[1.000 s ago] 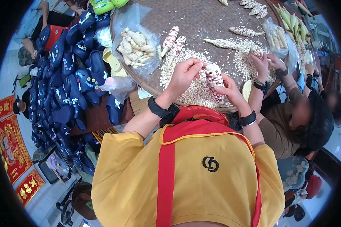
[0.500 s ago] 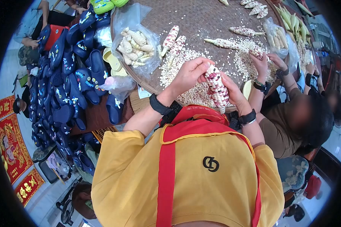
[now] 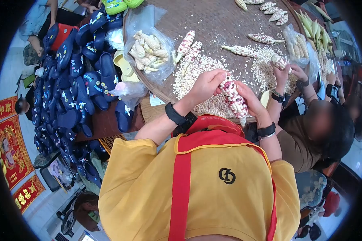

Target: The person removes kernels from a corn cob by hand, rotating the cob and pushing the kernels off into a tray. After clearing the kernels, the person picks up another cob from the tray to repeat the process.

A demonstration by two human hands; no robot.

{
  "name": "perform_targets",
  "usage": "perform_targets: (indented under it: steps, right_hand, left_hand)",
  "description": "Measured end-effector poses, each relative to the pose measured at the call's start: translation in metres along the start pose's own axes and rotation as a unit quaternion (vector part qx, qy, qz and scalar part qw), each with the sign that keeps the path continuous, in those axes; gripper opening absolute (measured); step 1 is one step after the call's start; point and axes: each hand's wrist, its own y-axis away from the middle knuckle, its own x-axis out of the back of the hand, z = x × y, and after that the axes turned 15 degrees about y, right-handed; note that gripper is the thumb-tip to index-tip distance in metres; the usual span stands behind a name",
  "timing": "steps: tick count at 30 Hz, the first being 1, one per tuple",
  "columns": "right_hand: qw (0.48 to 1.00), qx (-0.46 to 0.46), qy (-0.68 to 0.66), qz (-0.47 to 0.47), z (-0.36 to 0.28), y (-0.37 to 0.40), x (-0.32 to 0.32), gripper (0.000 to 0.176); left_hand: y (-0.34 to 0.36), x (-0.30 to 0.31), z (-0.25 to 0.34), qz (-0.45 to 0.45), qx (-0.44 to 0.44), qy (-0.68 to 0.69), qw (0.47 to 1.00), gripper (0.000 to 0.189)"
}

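A white and dark-red ear of corn (image 3: 234,99) is tilted between my two hands above the round woven tray (image 3: 213,24). My left hand (image 3: 207,86) is closed with its thumb and fingers at the ear's upper end. Along the ear's right side, my right hand (image 3: 251,98) wraps it, the narrow tip pointing down toward my apron. Just beyond my hands lies a pile of loose corn kernels (image 3: 213,66). Two speckled ears (image 3: 185,46) rest to the left of that pile, near a plastic bag of pale cobs (image 3: 151,52).
A co-worker's hands (image 3: 283,74) hold another ear at the right. More speckled ears (image 3: 265,38) lie on the tray's far side, with husked corn (image 3: 311,26) at the right edge. Many dark blue clogs (image 3: 74,84) are heaped at the left.
The ear in my hands has tilted, its tip swinging right, and more dark-red shows near the top. The co-worker's ear is raised more upright. The whole view has shifted slightly.
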Motion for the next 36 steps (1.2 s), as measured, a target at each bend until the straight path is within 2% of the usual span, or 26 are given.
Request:
perform_targets:
  steps: [2,3,4,6,8,10,11,12,14,16,18,19,23,28,30,36]
  right_hand:
    - [0.998,0.024,0.052,0.028,0.004,0.005,-0.002,0.052]
    - [0.990,0.021,0.130,0.047,0.002,0.008,-0.003,0.061]
    - [0.990,0.021,0.131,0.046,0.004,0.008,-0.003,0.061]
    - [0.965,0.020,0.251,0.066,0.007,0.006,-0.004,0.066]
    - [0.977,0.007,0.199,0.078,0.003,0.003,-0.007,0.069]
    - [0.988,0.042,0.120,0.088,0.000,0.002,-0.010,0.068]
    - [0.992,0.054,0.088,0.067,0.001,0.002,-0.007,0.065]
    - [0.992,0.053,0.089,0.069,-0.001,0.003,-0.008,0.065]
    - [0.992,0.112,-0.004,0.061,-0.009,0.003,-0.014,0.063]
    - [0.977,0.170,-0.077,0.101,-0.012,-0.001,-0.016,0.060]
    - [0.971,0.180,-0.132,0.092,-0.019,-0.005,-0.006,0.060]
    - [0.963,0.216,-0.130,0.099,-0.021,-0.007,-0.004,0.059]
    - [0.956,0.239,-0.116,0.123,-0.031,-0.002,-0.003,0.053]
    - [0.954,0.231,-0.147,0.119,-0.029,0.001,-0.006,0.050]
    - [0.961,0.209,-0.161,0.083,-0.028,0.004,-0.007,0.052]
    - [0.952,0.241,-0.114,0.149,-0.037,0.004,-0.013,0.055]
  left_hand:
    - [0.002,0.002,-0.001,0.018,0.004,-0.005,1.000,0.031]
    - [0.001,0.004,-0.005,0.046,0.004,-0.006,0.999,0.031]
    - [0.000,0.007,-0.007,0.046,0.004,-0.005,0.999,0.031]
    - [-0.002,0.014,-0.007,0.089,0.009,0.022,0.996,0.032]
    - [-0.002,0.016,-0.005,0.096,0.005,0.014,0.995,0.032]
    - [0.000,0.014,0.009,0.113,-0.023,-0.013,0.993,0.031]
    - [-0.002,0.015,0.010,0.111,-0.040,0.016,0.993,0.033]
    - [-0.002,0.015,0.012,0.109,-0.040,0.017,0.993,0.033]
    - [-0.005,0.011,0.022,0.115,-0.093,0.086,0.985,0.033]
    - [-0.006,0.011,0.027,0.098,-0.098,0.077,0.987,0.032]
    - [-0.005,0.008,0.028,0.101,-0.078,0.040,0.991,0.031]
    - [-0.004,0.006,0.028,0.099,-0.067,0.045,0.992,0.030]
    - [-0.002,0.000,0.022,0.075,-0.047,0.052,0.995,0.027]
    - [-0.005,-0.006,0.016,0.057,-0.054,0.052,0.996,0.023]
    - [-0.006,-0.010,0.021,0.054,-0.043,0.043,0.997,0.025]
    - [-0.007,-0.024,0.007,0.018,-0.040,0.019,0.999,0.024]
